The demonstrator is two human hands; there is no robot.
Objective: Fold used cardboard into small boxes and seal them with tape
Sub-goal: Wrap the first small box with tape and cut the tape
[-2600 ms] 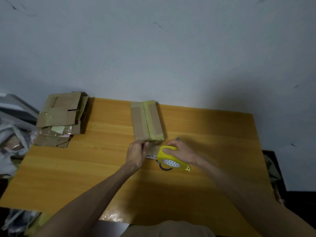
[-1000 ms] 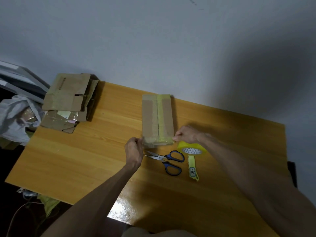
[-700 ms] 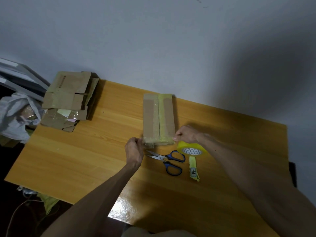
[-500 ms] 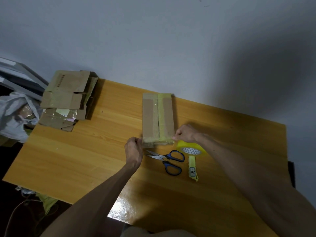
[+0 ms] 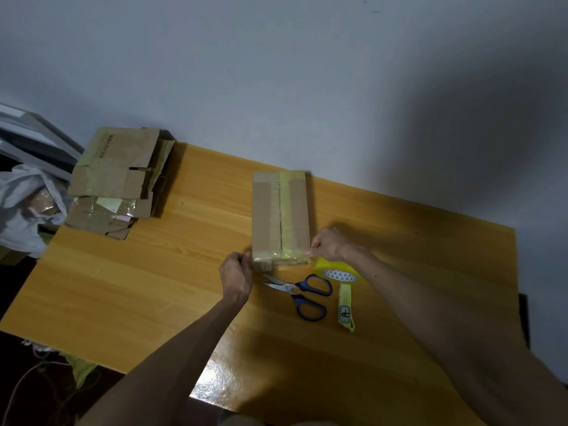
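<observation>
Nearest on the wooden worktop [image 5: 123,287] lie blue-handled scissors [image 5: 302,292], blades pointing left. Just to their right is a yellow tape cutter piece [image 5: 345,307] with a small white label; its dark mark is too small to read. Behind them, the yellow tape roll [image 5: 341,273] lies flat and its core shows a pattern of triangles.

The left hand [image 5: 235,276] pinches the near left corner of the cardboard box [image 5: 279,216] with curled fingers. The right hand [image 5: 329,244] pinches the near right corner in the same way. The box lies flat in the middle of the worktop, with yellowish tape along its centre seam and near edge.

At the far left corner sits a stack of flattened cardboard [image 5: 116,179]. Its top sheet has a printed line, which is not readable. A plastic bag [image 5: 21,207] is beside the worktop.
</observation>
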